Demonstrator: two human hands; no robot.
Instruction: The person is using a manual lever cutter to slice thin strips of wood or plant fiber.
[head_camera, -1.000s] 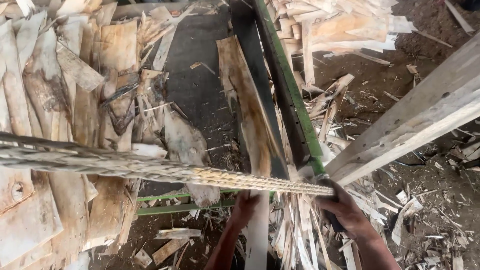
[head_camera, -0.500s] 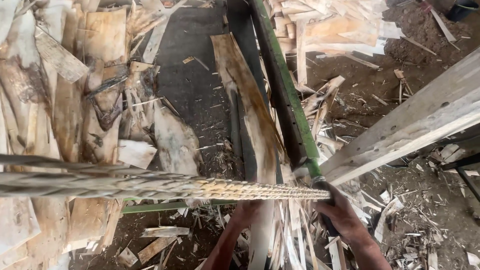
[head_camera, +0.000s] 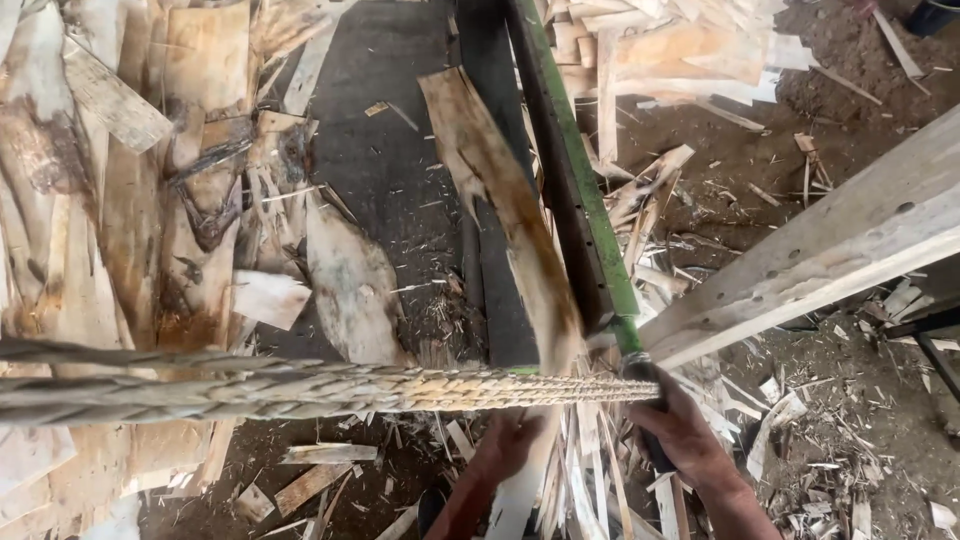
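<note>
So we've got both hands clamped, right hand (head_camera: 688, 432) on the veneer stack's (head_camera: 330, 392) end and left hand (head_camera: 508, 445) just under it, mid-carry above the scrap-littered conveyor (head_camera: 400, 150), needing steady balance next.

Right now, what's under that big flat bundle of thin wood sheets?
Under the bundle of veneer sheets lie a dark belt, loose wood scraps and part of the left hand. What lies directly beneath its middle is covered.
</note>
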